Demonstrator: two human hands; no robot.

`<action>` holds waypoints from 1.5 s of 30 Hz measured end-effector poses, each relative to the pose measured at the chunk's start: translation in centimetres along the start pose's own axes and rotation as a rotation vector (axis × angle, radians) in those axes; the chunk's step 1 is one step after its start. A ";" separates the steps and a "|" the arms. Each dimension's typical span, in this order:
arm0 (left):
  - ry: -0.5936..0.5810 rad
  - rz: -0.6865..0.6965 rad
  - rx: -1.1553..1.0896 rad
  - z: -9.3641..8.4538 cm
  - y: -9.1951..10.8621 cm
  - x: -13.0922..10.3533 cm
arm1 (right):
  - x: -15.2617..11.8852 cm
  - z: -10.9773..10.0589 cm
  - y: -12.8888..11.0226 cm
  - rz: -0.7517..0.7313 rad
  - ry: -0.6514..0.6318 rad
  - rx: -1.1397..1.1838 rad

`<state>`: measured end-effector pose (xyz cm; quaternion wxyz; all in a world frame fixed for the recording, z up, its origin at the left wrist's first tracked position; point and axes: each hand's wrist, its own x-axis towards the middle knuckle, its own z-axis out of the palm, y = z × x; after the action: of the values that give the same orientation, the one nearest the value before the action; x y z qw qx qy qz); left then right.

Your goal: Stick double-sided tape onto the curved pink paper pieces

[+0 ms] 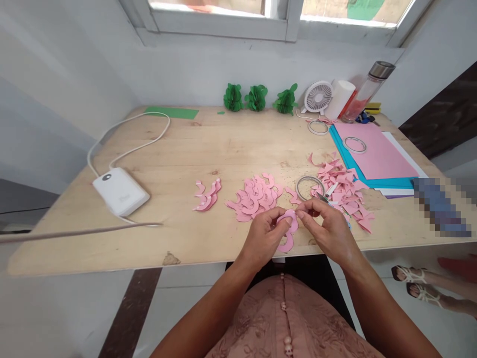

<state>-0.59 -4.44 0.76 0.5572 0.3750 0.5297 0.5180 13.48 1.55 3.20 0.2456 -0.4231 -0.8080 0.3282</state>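
Near the table's front edge, my left hand (266,233) pinches a curvy pink paper cutout (286,242) between thumb and fingers. My right hand (324,226) is closed at the cutout's upper right end, fingertips pressed together; whatever small thing they pinch is too small to make out. Just beyond my hands lies a heap of similar wavy pink cutouts (257,194). A smaller stack of pink cutouts (207,195) sits farther left. A roll of tape (310,189) rests beyond my right hand, beside a pile of pink paper scraps (341,186).
A white power box (121,191) with a cable lies at the left. Three green paper figures (256,98) stand by the wall, near a small fan (318,97) and a tilted bottle (367,94). Paper sheets (383,154) lie right, under another tape roll (355,144). A person's feet (417,283) show lower right.
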 end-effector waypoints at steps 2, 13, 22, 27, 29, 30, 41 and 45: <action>0.000 -0.002 -0.008 0.0 0.2 0.0 | -0.1 0.0 0.0 0.006 0.027 0.007; 0.047 0.013 0.005 0.2 0.4 0.1 | -0.3 -0.2 -0.2 0.026 0.117 0.054; 0.052 0.079 0.107 0.2 -0.1 -0.2 | -0.4 0.2 -0.1 0.020 0.016 0.033; 0.043 0.069 0.107 0.1 0.0 -0.3 | -0.3 0.2 0.0 0.016 0.013 0.007; 0.043 0.068 0.115 0.1 0.0 -0.3 | -0.3 0.2 -0.1 0.005 0.018 0.001; 0.044 0.070 0.122 0.1 0.0 -0.3 | -0.3 0.2 -0.1 0.001 0.020 -0.001; 0.039 0.081 0.164 0.1 0.0 -0.4 | -0.1 0.2 -0.1 -0.018 0.023 -0.012; 0.035 0.076 0.172 0.0 0.1 -0.3 | -0.1 0.1 -0.1 -0.021 0.010 -0.009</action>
<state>-0.59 -4.74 0.91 0.4938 0.4322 0.5671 0.4978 13.41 1.36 3.18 0.2512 -0.4174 -0.8126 0.3199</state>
